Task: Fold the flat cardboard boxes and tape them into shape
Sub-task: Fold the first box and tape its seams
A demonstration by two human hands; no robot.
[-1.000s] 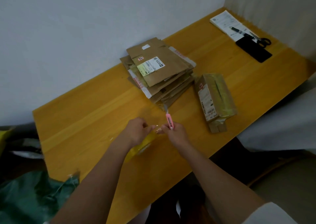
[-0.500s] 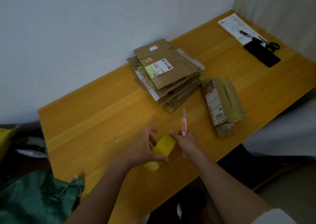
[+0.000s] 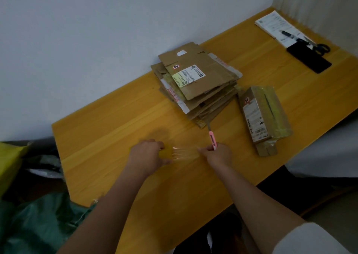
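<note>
Tape strip (image 3: 187, 153) newly stretched; one roll (image 3: 168, 152), one cutter (image 3: 212, 139).

Left hand (image 3: 148, 154) gripping yellow tape roll (image 3: 168, 152), right hand (image 3: 218, 154) holding pink cutter (image 3: 212, 139), pulling tape strip (image 3: 187, 153) taut

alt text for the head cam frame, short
Over a yellow wooden table, the left hand grips a yellow tape roll while the right hand, holding a pink utility knife, pulls a clear strip taut. Behind: stacked flat cardboard boxes and one taped box.
</note>
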